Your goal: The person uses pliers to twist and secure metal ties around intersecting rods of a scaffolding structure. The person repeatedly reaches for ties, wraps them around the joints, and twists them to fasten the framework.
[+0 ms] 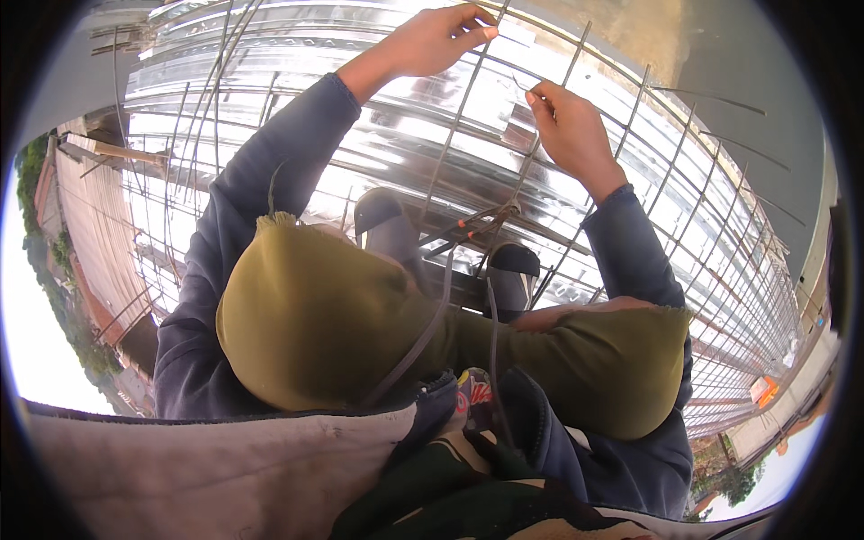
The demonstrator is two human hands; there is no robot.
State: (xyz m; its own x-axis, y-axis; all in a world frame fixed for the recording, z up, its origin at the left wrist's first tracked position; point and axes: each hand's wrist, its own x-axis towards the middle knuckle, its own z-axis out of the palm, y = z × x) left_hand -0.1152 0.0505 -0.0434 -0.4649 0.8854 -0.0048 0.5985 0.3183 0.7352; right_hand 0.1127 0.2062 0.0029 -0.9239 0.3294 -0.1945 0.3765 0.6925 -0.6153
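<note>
My left hand [443,41] reaches out to the far part of a steel rebar mesh [461,112]. Its thumb and fingers come together beside an upright bar; whatever they pinch is too small to make out. Closer in and to the right, my right hand [574,130] is closed, with a thin dark wire [517,82] sticking out at its fingertips. Between my feet, pincers [441,241] with dark handles and orange marks rest on the bars.
Shiny corrugated metal decking [396,166] lies under the mesh. Loose bar ends [733,101] jut out at the right edge. My shoes [515,270] stand among the bars. Upright rods [216,99] rise at the left, and an orange object [764,391] sits far right.
</note>
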